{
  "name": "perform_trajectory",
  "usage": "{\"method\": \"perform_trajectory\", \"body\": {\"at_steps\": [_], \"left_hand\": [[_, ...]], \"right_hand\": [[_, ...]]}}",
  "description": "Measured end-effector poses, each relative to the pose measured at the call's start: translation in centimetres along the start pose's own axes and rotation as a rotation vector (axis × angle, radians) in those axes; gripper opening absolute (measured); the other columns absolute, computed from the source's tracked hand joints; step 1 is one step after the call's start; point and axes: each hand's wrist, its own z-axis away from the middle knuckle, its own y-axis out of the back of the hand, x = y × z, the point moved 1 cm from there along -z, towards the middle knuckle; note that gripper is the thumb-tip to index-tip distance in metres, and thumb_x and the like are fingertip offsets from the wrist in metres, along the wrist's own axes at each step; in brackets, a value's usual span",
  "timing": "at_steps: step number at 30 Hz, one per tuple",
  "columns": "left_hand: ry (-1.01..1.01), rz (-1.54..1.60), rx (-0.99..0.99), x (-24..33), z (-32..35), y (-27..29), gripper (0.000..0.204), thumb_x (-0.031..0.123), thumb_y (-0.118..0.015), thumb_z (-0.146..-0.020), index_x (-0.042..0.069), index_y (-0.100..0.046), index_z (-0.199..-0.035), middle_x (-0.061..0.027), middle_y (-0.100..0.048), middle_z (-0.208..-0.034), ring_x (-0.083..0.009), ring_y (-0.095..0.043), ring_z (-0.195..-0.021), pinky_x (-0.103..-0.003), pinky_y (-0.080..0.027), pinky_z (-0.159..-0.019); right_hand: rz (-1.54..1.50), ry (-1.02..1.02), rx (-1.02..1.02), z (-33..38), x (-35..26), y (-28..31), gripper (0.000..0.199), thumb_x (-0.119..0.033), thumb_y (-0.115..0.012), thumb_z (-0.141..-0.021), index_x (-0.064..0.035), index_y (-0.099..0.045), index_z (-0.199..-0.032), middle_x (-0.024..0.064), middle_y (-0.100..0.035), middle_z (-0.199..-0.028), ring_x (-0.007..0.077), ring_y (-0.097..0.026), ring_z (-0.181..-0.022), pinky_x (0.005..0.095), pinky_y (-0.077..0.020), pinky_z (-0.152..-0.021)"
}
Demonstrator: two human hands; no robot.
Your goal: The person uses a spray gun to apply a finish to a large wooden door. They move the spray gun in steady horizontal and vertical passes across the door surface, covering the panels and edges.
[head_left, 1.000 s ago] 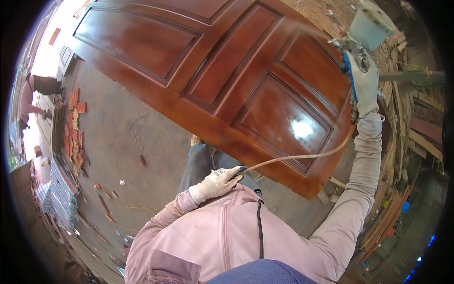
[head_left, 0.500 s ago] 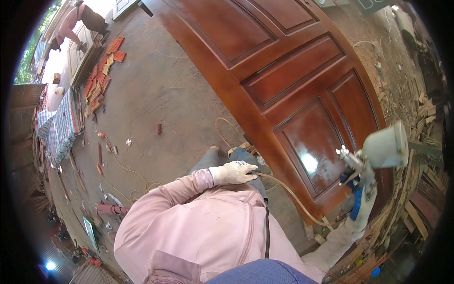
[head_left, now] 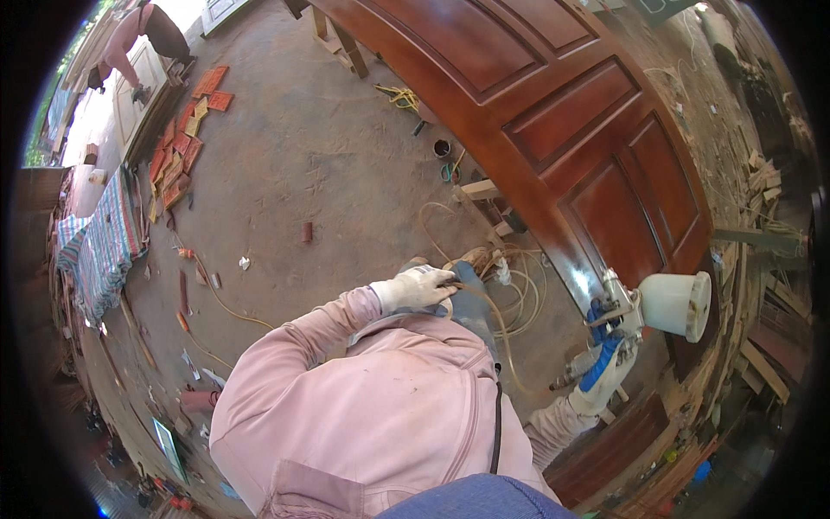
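Observation:
My right hand, in a white glove with blue on it, grips a spray gun with a whitish cup on its side. The gun is at the near end of a glossy red-brown panelled door. I cannot tell whether any spray is coming out. My left hand, gloved too, is closed around a tan air hose in front of my waist. From there the hose runs down and across toward the gun.
Wooden trestles stand beneath the door. Coiled hose and a small dark-mouthed can lie on the floor. Red and yellow packets are strewn at left, near a striped sheet. Another person bends over a pale panel. Scrap wood is heaped at right.
My right hand and the spray gun have moved left. The door's left edge sits further right, exposing trestles, the can and coiled hose. My left hand keeps hold of the hose.

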Motion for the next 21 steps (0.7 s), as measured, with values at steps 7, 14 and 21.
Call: {"method": "perform_trajectory", "body": {"at_steps": [7,14,21], "left_hand": [[-0.024,0.045,0.219,-4.5,4.9,-1.0,0.051,0.041,-0.056,-0.095,-0.002,-0.060,-0.122,-0.0235,-0.066,-0.112,-0.0364,-0.064,-0.105,-0.040,-0.050,-0.090],[0.142,0.073,0.232,-4.6,6.6,-2.3,0.054,0.043,-0.056,-0.094,-0.001,-0.058,-0.125,-0.0232,-0.064,-0.117,-0.0361,-0.062,-0.109,-0.041,-0.049,-0.092],[0.209,0.127,0.369,-5.7,8.1,-2.6,0.048,0.038,-0.056,-0.093,0.000,-0.060,-0.123,-0.0210,-0.065,-0.116,-0.0358,-0.062,-0.110,-0.041,-0.049,-0.093]], "right_hand": [[0.163,0.087,-0.137,1.5,-2.0,-5.9,0.041,-0.008,-0.053,-0.099,0.0043,-0.045,-0.138,0.0148,-0.061,-0.118,0.0191,-0.064,-0.098,0.0325,-0.0529,-0.085],[0.092,0.110,-0.249,-1.2,-0.2,-13.2,0.035,-0.007,-0.055,-0.098,0.0017,-0.055,-0.131,0.0097,-0.065,-0.112,0.0139,-0.063,-0.092,0.0271,-0.0517,-0.079],[-0.105,0.055,-0.194,-0.9,3.4,-13.7,0.031,-0.009,-0.055,-0.098,-0.0015,-0.058,-0.128,0.0048,-0.066,-0.097,0.0086,-0.062,-0.075,0.0220,-0.0496,-0.063]]}}
